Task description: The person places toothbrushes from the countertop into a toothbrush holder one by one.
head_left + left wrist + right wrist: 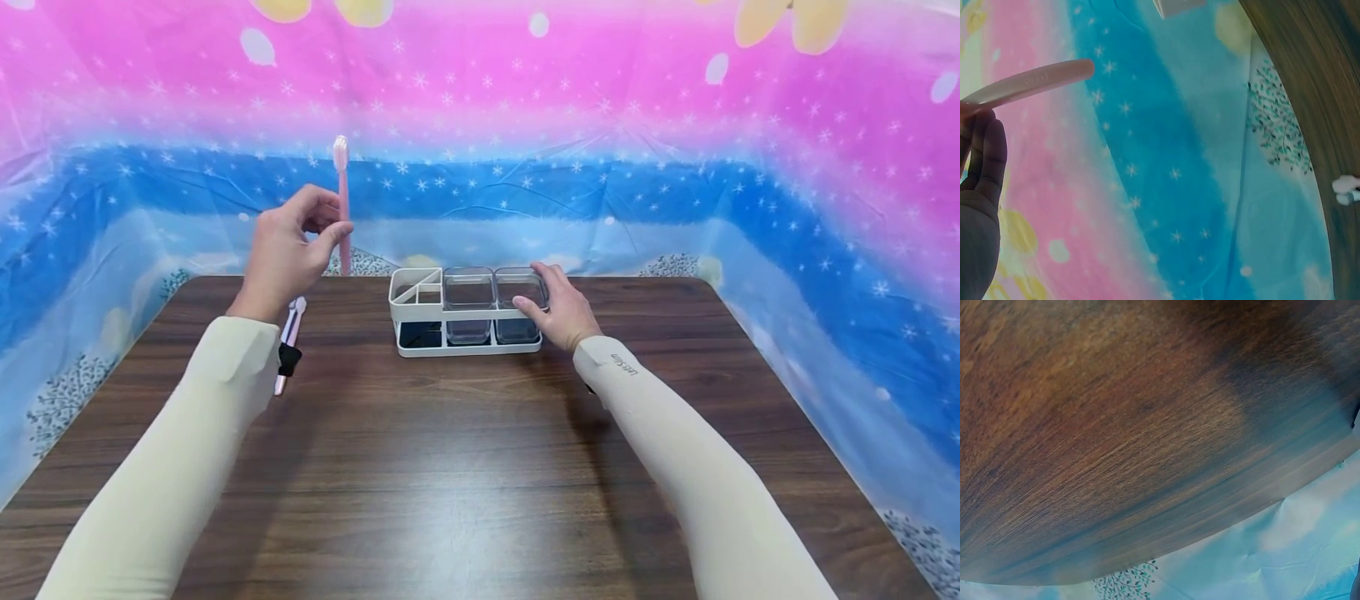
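My left hand (288, 242) pinches a pink toothbrush (343, 192) by its handle, bristle head up, raised to the left of a white toothbrush holder (468, 315). In the left wrist view the handle end of the toothbrush (1054, 78) juts out past the fingers. The holder stands near the table's far edge, with divided slots at its left and two clear cups (469, 292) in its frame. My right hand (558, 308) rests on the holder's right end, thumb in front and fingers behind, around the right-hand cup (513, 292). The right wrist view shows mostly tabletop.
More toothbrushes (298, 312) lie on the brown wooden table (465, 467) by the left forearm, partly covered by the wrist strap. A pink and blue patterned cloth (480, 183) hangs behind the table and along its sides.
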The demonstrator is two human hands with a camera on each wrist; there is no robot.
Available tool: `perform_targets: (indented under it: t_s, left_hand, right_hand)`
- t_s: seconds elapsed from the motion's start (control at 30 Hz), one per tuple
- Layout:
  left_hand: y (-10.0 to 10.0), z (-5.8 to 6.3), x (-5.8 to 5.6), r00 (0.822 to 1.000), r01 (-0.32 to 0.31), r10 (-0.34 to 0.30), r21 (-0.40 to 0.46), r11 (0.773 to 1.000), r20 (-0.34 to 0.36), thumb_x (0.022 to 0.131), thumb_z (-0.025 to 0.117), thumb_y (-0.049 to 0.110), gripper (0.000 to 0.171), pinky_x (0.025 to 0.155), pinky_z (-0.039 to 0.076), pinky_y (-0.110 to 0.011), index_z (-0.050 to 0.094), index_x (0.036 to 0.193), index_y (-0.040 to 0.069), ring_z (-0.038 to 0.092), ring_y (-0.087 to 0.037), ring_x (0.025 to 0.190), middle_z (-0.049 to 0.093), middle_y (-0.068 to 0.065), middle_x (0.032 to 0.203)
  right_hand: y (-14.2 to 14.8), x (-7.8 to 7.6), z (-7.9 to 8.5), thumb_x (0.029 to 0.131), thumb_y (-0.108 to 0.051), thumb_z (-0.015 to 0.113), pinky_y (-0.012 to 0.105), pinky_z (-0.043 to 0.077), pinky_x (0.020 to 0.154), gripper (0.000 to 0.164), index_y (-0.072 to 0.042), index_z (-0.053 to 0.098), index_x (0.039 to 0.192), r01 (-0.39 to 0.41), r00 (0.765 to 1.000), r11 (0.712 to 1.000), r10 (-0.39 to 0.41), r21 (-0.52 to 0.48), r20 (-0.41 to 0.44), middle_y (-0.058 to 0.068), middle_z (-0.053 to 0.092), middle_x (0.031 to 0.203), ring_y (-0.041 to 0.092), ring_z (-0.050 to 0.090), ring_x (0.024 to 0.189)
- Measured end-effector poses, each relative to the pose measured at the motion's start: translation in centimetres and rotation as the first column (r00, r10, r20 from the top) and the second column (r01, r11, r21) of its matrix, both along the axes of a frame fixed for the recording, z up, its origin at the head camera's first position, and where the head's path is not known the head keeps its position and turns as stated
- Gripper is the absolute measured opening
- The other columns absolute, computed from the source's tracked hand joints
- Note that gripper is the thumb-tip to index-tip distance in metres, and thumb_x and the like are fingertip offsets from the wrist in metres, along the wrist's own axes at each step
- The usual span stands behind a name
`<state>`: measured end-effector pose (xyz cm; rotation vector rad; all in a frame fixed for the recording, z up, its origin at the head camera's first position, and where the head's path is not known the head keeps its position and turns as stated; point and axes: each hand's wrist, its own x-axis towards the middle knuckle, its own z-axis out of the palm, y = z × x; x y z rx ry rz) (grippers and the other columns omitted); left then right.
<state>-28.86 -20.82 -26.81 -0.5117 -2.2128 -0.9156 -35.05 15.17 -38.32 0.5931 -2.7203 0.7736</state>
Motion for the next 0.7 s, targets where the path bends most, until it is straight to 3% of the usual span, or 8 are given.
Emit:
perform_targets:
  t_s: [0.23, 0.5, 0.7]
  left_hand:
    - [2.1, -0.3, -0.1, 0.997, 0.076, -0.076, 0.025, 0.997, -0.017, 0.089, 0.066, 0.008, 0.013, 0.071, 0.046, -0.018, 0.06, 0.101, 0.006, 0.06, -0.007, 0.076, 0.067, -0.002, 0.088]
    - [3.9, -0.5, -0.2, 0.994, 0.106, -0.105, 0.064, 0.992, -0.016, 0.09, 0.064, 0.012, 0.013, 0.072, 0.045, -0.018, 0.059, 0.098, 0.003, 0.059, -0.008, 0.076, 0.066, -0.001, 0.085]
    - [5.4, -1.9, -0.8, 0.985, 0.172, -0.174, 0.11, 0.979, 0.007, 0.089, 0.065, 0.008, 0.012, 0.071, 0.047, -0.02, 0.059, 0.099, 0.004, 0.062, -0.009, 0.075, 0.067, -0.002, 0.085]
  right_hand:
    - [-0.1, 0.0, -0.1, 0.091, -0.054, 0.052, 0.046, 0.035, 0.1, 0.072, -0.014, 0.031, 0.146, 0.005, 1.0, 1.0, -0.005, 0.003, -0.007, 0.008, 0.039, 0.14, 0.029, 0.046, 0.122]
    - [-0.2, 0.0, 0.0, 0.09, -0.056, 0.052, 0.045, 0.035, 0.1, 0.073, -0.015, 0.031, 0.146, 0.016, 1.0, 1.0, -0.016, 0.008, -0.01, 0.008, 0.04, 0.14, 0.029, 0.046, 0.122]
    - [-0.1, -0.3, -0.2, 0.09, -0.058, 0.051, 0.046, 0.035, 0.1, 0.073, -0.016, 0.031, 0.146, 0.018, 1.0, 1.0, -0.018, 0.005, -0.011, 0.008, 0.04, 0.14, 0.029, 0.046, 0.122]
